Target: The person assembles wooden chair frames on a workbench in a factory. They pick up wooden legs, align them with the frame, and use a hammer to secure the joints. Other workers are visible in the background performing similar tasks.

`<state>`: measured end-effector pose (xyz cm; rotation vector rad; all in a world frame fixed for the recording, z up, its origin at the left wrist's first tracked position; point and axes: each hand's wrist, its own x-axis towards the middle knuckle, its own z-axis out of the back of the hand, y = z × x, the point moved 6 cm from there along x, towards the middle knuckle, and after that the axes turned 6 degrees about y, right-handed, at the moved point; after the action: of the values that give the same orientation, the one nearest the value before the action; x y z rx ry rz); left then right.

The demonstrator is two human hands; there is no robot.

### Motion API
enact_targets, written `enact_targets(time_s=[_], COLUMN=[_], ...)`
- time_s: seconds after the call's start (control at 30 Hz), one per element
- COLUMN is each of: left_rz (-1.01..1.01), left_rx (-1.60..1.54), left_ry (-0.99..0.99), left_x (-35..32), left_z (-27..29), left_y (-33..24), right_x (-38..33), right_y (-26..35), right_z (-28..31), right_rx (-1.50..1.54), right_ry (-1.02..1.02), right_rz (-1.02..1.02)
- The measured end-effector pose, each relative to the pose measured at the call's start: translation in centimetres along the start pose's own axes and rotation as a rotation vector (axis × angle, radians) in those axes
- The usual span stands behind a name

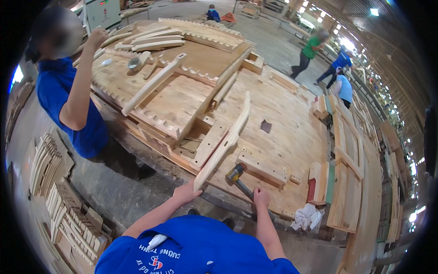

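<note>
My left hand is closed on the near end of a long, curved wooden chair leg, which slants away from me across the workbench. The piece widens near its middle and narrows toward its far end. My right hand grips the handle of a mallet, whose dark head has a yellowish patch and sits a little right of the wooden piece. Beside the leg on its left is a drilled wooden block. A longer drilled block lies just beyond the mallet.
A co-worker in blue stands at the left by a notched rack with a wooden post across it. A white rag lies at the right front edge. Stacked wooden parts stand at lower left; wooden frames are on the right.
</note>
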<state>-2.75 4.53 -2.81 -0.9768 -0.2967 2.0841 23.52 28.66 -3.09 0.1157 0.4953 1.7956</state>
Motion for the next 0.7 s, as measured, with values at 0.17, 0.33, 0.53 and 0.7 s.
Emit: enact_targets(time_s=[0.17,0.33,0.53,0.7], left_rz=[-0.015,-0.016,-0.037,-0.027], left_rx=[0.015,-0.008,0.004,-0.010], left_ry=[-0.011,-0.021,0.001,0.016], left_x=[-0.1,-0.6,-0.5,-1.0], left_z=[0.3,0.3,0.5,0.6], left_y=[0.7,0.8,0.3,0.2], right_x=[-0.1,-0.3,-0.2,-0.4], right_y=[0.6,0.8,0.7,0.6], right_z=[-0.6,-0.7,-0.3,-0.4], right_rx=[-0.005,-0.022,-0.013,-0.020], right_ry=[-0.007,-0.032,-0.051,-0.044], right_rz=[0.031,0.048,0.055,0.044])
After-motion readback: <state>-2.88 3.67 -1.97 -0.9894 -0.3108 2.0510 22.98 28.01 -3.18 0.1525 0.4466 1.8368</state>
